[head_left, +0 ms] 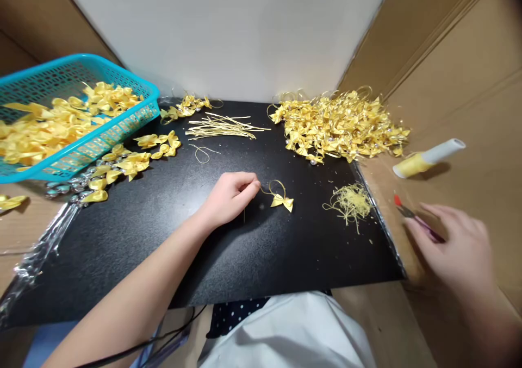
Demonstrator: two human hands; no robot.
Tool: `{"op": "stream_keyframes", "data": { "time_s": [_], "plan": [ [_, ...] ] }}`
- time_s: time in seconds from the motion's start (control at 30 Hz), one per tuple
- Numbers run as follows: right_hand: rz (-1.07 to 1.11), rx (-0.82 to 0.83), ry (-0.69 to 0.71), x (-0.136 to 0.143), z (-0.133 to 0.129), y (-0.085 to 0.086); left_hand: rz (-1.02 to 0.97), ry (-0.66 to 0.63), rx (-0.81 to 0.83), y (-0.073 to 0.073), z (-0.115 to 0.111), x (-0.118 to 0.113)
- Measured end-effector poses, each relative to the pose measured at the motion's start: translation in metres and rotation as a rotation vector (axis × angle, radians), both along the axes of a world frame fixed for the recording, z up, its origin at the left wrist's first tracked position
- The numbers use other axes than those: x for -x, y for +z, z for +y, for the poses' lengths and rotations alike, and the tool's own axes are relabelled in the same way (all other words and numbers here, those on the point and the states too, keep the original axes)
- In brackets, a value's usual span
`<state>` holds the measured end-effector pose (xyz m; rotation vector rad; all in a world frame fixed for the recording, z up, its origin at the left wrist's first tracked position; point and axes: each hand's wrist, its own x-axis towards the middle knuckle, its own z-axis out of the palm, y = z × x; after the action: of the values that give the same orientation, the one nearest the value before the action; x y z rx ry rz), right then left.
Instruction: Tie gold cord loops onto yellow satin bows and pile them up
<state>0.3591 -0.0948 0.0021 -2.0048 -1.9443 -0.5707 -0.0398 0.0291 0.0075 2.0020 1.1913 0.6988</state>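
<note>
Near the middle of the black board [134, 254], my left hand [232, 197] is closed in a pinch on a thin gold cord [277, 183]. The cord loops out to a small yellow ribbon bow [282, 201] lying on the board. A short thread end hangs below that hand. Off the board's right edge, my right hand [460, 243] curls around small thread snips [420, 221] with a red tip and a purplish handle. The snips lie between thumb and fingers, pointing up and left. A tangle of yellow thread scraps [350, 202] sits on the board nearby.
A turquoise basket [153, 93] of yellow bows stands at left, with bows and silvery beads [77, 186] beside it. Cut gold cords [224, 126] lie at the back. A heap of corded bows [338, 123] fills the back right. A white tube wound with yellow thread [428, 158] is at right.
</note>
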Motion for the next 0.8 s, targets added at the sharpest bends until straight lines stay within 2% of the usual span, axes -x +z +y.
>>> {"op": "stream_keyframes", "data": {
  "time_s": [0.1,0.27,0.4,0.53,0.57,0.67,0.73,0.8],
  "plan": [
    [-0.020,0.094,-0.115,-0.028,-0.017,-0.019,-0.108,0.005,0.052,0.001,0.000,-0.001],
    [0.080,0.127,-0.097,-0.030,-0.010,-0.028,-0.213,-0.005,0.091,0.002,0.000,-0.003],
    [0.139,0.149,-0.141,-0.032,-0.006,-0.025,-0.239,-0.018,0.126,0.002,0.000,-0.006],
    [0.250,0.138,-0.261,-0.027,-0.008,-0.001,-0.237,-0.024,0.153,0.002,-0.001,-0.008],
    [0.277,0.151,-0.283,-0.020,-0.007,0.008,-0.237,-0.026,0.156,0.002,-0.001,-0.008],
    [0.324,0.172,-0.210,0.021,0.007,0.030,-0.235,-0.026,0.165,0.003,-0.002,-0.008],
    [0.331,0.167,-0.024,0.062,0.021,0.039,-0.234,-0.024,0.167,0.003,-0.002,-0.008],
    [0.303,0.292,0.211,0.106,0.037,0.041,-0.235,-0.024,0.167,0.003,-0.002,-0.008]
  ]
}}
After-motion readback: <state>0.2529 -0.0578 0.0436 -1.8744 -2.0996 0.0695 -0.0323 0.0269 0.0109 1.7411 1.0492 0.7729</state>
